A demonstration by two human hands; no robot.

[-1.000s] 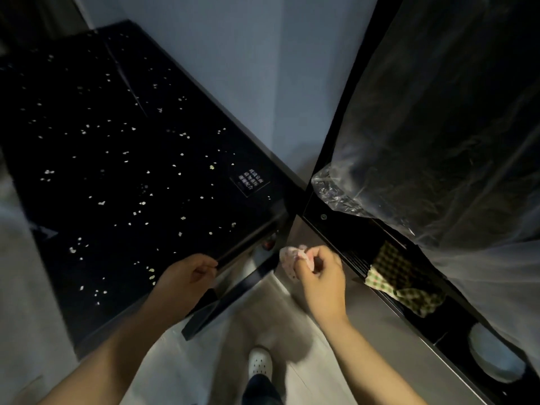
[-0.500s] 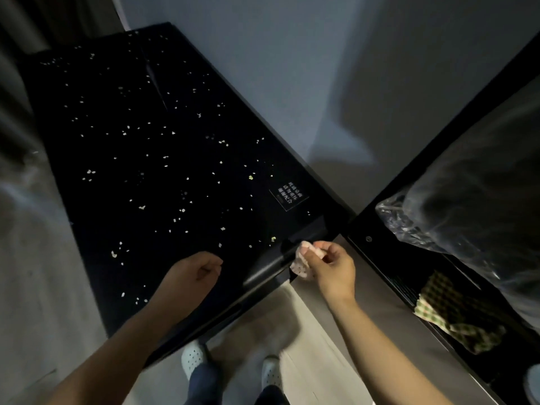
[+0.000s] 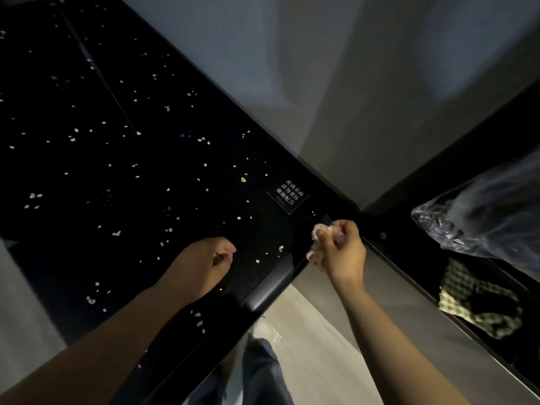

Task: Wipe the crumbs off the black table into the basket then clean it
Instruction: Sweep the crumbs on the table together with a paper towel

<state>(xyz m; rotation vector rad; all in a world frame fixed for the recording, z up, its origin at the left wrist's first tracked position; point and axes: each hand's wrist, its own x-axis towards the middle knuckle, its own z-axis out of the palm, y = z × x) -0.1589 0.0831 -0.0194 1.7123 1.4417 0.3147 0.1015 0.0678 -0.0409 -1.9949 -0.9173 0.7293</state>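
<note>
The glossy black table (image 3: 73,235) fills the left of the view, strewn with many small pale crumbs (image 3: 201,139). My left hand (image 3: 204,266) hovers over the table's near edge with its fingers curled into a loose fist, nothing visible in it. My right hand (image 3: 342,251) is at the table's right corner, shut on a crumpled pinkish-white cloth (image 3: 320,229). No basket is visible.
A small label with white characters (image 3: 288,195) sits on the table near the corner. To the right, a black shelf (image 3: 409,258) carries a green checked cloth (image 3: 479,299) and a clear plastic sheet (image 3: 479,217). A grey wall stands behind. My legs show below.
Both hands have moved forward from the table's front edge toward its top; the right hand with the cloth reached the corner. The view shifted left and closer to the table.
</note>
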